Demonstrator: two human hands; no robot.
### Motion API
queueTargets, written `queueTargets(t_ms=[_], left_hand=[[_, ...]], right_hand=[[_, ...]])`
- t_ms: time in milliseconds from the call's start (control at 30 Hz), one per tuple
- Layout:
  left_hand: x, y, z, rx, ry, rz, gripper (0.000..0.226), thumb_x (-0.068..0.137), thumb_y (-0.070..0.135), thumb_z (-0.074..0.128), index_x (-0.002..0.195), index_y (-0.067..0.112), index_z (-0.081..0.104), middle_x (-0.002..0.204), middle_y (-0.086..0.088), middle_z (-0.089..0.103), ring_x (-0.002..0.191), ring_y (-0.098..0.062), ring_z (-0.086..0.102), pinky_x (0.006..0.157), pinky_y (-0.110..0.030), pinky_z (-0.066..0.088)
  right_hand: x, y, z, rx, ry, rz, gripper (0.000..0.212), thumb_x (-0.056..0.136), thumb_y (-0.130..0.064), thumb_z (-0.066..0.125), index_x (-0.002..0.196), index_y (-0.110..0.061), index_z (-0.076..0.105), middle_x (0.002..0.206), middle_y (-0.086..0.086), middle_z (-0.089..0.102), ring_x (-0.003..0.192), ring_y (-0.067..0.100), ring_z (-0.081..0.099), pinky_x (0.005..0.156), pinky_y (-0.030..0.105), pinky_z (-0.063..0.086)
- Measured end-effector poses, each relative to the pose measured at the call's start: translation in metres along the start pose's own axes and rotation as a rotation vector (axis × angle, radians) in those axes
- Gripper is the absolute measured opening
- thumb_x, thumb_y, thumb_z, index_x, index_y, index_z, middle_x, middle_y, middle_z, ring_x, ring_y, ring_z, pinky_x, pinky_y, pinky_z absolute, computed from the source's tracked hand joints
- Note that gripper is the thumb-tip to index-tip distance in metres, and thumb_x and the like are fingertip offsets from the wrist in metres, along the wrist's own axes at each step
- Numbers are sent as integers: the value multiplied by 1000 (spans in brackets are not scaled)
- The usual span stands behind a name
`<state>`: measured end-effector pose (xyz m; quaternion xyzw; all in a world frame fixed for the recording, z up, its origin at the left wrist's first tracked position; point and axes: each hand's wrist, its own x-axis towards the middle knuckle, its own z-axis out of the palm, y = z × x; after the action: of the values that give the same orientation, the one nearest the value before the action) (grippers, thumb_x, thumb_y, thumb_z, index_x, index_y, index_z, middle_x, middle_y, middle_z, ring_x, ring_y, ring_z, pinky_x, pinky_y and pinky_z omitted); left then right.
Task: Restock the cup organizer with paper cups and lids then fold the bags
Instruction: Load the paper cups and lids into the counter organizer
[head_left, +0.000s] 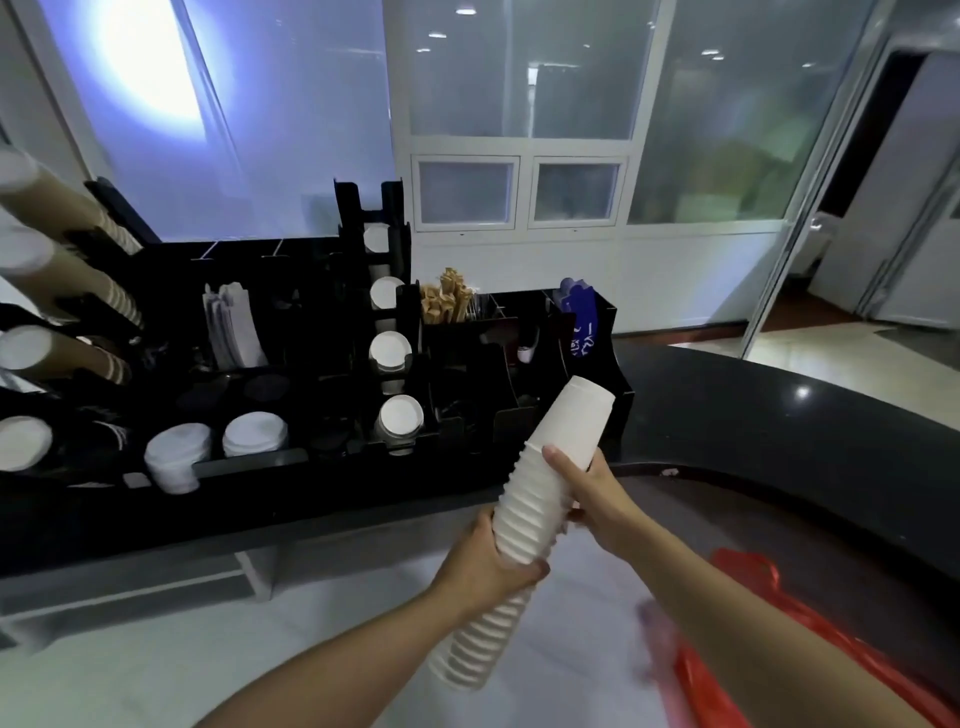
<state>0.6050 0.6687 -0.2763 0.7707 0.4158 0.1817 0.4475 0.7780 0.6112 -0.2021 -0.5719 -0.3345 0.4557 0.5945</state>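
left hand (485, 564) gripping cup stack (524, 499) | right hand (589, 488) gripping same stack higher | organizer (322, 483): white lids (254, 434), brown cups (67, 291) | red bag (737, 670) on counter (779, 415)

white paper cup stack (524, 499) | nested, tilted | in front of black cup organizer (291, 395)

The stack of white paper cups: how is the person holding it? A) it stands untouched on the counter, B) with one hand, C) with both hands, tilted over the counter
C: the left hand and the right hand both grip the tilted stack of white paper cups.
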Motion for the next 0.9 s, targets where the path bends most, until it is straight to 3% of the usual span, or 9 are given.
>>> queueTargets(t_ms=[100,200,300,533,633,800,900], left_hand=[[1,19,-2,-64,6,24,73,60,55,84,121,33,51,108,14,67,95,1,64,83,-29,57],[6,31,-6,-106,-30,17,72,62,55,86,122,34,52,107,12,69,93,3,66,78,-22,55],[8,33,-11,-147,-89,9,66,65,50,89,119,35,54,105,14,72,90,5,68,78,-18,55],[14,40,-21,-251,-199,-29,52,67,42,87,114,31,65,102,7,77,93,-11,74,93,-41,58],[12,41,-22,-271,-181,-46,57,68,45,87,117,32,61,104,9,76,94,-9,73,93,-41,58],[12,39,-24,-221,-157,-75,94,56,64,88,132,34,43,113,15,70,97,1,69,89,-28,57],[12,40,-25,-215,-175,-65,70,62,53,90,120,27,59,103,11,75,91,-3,72,90,-34,59]], right_hand=[[4,2,-3,59,-81,-26,64,83,-32,79,134,-24,42,123,12,65,106,27,70,74,37,59],[11,10,-4,133,-129,-62,58,86,-23,79,135,-19,49,125,21,65,113,38,66,89,55,57],[13,13,-3,139,-98,-67,50,89,-22,77,132,-13,53,122,26,64,111,42,66,90,62,55],[20,5,5,148,-57,-103,45,89,-15,76,127,-4,57,116,33,63,107,48,65,86,57,58],[20,2,10,157,-27,-105,42,89,-14,75,126,-4,58,113,30,66,104,46,67,83,53,59],[21,-1,13,196,95,-97,49,85,-19,80,126,-9,55,112,24,69,100,39,71,80,52,60],[23,5,14,220,144,-76,53,83,-22,82,126,-12,54,114,22,69,99,36,72,80,53,61]])
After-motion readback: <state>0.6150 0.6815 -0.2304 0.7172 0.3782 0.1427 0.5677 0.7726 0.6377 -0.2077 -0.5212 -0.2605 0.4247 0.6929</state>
